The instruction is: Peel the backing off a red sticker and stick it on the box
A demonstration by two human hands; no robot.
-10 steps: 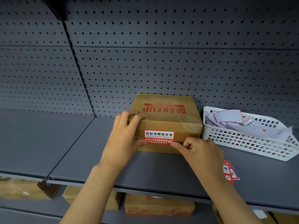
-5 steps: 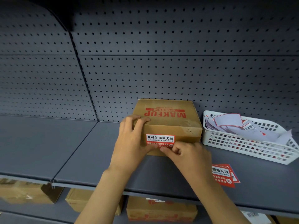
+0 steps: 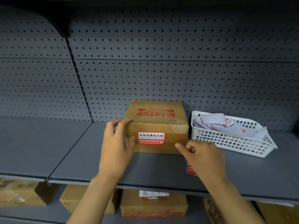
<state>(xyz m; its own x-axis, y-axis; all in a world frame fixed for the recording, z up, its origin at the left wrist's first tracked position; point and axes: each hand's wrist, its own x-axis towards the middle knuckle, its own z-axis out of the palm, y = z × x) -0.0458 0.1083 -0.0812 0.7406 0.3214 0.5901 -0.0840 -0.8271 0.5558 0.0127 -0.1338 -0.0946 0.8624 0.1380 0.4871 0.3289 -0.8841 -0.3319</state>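
Observation:
A brown cardboard box (image 3: 161,126) printed MAKEUP stands on the grey shelf against the pegboard. A red and white sticker (image 3: 151,138) lies flat on its front face. My left hand (image 3: 117,146) grips the box's left front corner, fingers over the top edge and thumb on the front. My right hand (image 3: 203,157) hovers just off the box's lower right corner, fingers curled, index finger pointing left, holding nothing. Spare red stickers (image 3: 189,169) lie on the shelf, mostly hidden under my right hand.
A white plastic basket (image 3: 234,141) holding peeled backing papers sits to the right of the box. The grey shelf (image 3: 48,151) stretches left. Several cardboard boxes (image 3: 153,206) stand on the lower shelf beneath.
My right hand has left the sticker and drawn back to the right, uncovering the whole sticker. My left hand stays on the box's left corner.

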